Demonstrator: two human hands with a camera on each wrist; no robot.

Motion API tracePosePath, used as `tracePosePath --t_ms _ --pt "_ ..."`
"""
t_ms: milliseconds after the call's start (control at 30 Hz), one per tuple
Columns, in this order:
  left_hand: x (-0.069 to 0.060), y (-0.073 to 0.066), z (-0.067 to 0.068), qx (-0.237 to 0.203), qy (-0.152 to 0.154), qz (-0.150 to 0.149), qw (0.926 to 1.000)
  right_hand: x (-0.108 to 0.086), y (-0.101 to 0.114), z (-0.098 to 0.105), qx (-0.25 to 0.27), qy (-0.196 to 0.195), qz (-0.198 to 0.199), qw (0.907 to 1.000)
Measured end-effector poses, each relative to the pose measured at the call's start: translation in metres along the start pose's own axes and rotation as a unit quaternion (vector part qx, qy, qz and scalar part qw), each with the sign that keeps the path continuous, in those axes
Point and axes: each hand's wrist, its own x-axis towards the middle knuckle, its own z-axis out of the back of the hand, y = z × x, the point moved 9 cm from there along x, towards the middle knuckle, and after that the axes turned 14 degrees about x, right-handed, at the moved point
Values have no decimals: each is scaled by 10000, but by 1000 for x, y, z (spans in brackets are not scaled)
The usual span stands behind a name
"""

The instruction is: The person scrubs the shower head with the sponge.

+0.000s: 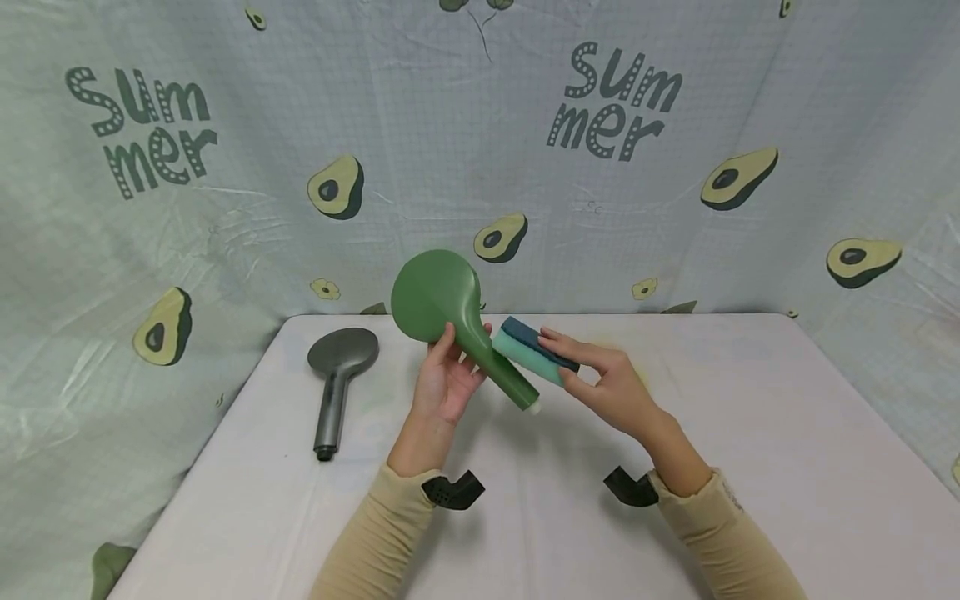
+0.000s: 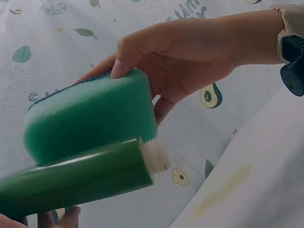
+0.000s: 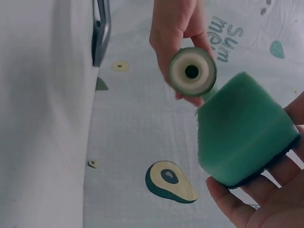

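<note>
A green shower head point(image 1: 438, 293) is held up above the table by my left hand point(image 1: 444, 385), which grips it near the neck. Its handle point(image 2: 80, 178) slants down to the right and ends in a white threaded tip point(image 2: 156, 156). My right hand point(image 1: 611, 385) pinches a sponge point(image 1: 528, 350), light teal with a dark scouring layer. The teal side lies against the green handle, as the left wrist view shows. In the right wrist view the handle's open end point(image 3: 205, 85) faces the camera beside the sponge point(image 3: 247, 133).
A dark grey shower head point(image 1: 335, 392) lies on the white table point(image 1: 247, 533) to the left of my left hand. Behind the table hangs a pale curtain point(image 1: 420, 108) printed with avocados and lettering. Each sleeve cuff carries a black wrist device point(image 1: 453, 490).
</note>
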Motion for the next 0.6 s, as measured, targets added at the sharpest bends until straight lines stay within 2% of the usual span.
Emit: tracePosePath --t_ms 133,300,467,600 --pt "0 2 2 307 8 121 9995 0 7 -8 -528 362 431 9970" --pt "1 1 3 462 56 184 9987 -1 16 -14 -1360 648 953 9840" --pt "3 4 5 476 -69 253 9985 -2 19 -17 -1402 666 1055 9822" --pt "3 7 3 402 -34 323 9987 -3 23 -24 -1381 636 1283 9800"
